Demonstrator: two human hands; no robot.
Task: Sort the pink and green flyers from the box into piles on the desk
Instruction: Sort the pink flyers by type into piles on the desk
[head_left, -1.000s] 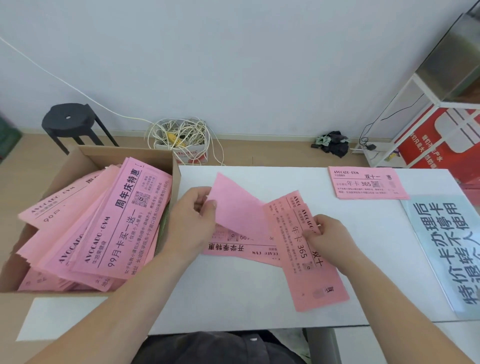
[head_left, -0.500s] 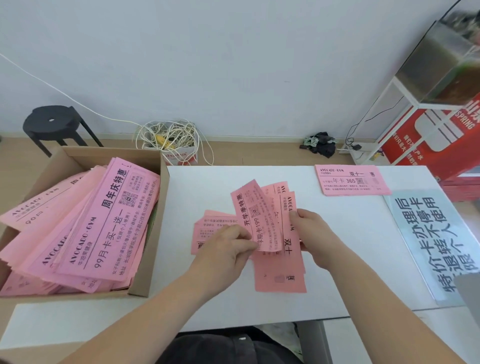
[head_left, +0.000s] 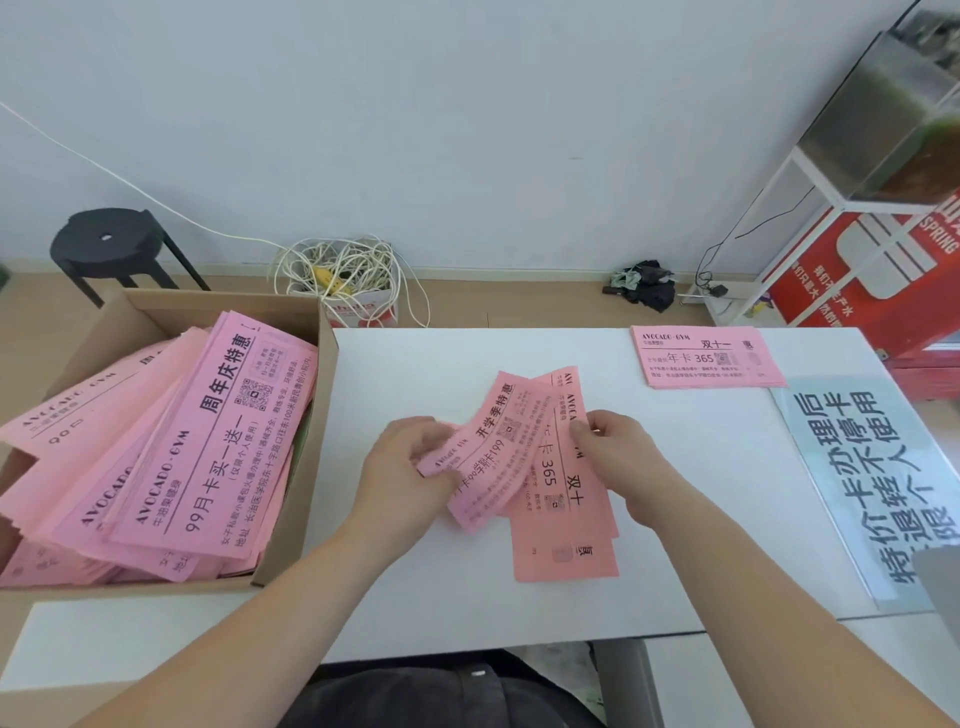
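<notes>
A cardboard box (head_left: 291, 525) at the left holds a loose heap of pink flyers (head_left: 171, 457). On the white desk (head_left: 415, 374) several pink flyers (head_left: 524, 457) lie fanned in the middle. My left hand (head_left: 405, 478) pinches the left end of the top flyers of the fan. My right hand (head_left: 618, 462) holds the fan's right edge, thumb on top. A neat pink pile (head_left: 706, 356) lies at the desk's far right. A sliver of green shows at the box's right wall; no green flyer lies on the desk.
A pale blue printed sheet (head_left: 872, 478) lies along the desk's right edge. Behind the desk on the floor are a black stool (head_left: 106, 244), a box of tangled white cable (head_left: 343, 280), dark cloth (head_left: 647, 288) and a white shelf with a red carton (head_left: 883, 265).
My left hand brought a flyer it held up down onto the fan and now grips the fan's left end. My right hand stays at the fan's right edge. The camera shifted slightly.
</notes>
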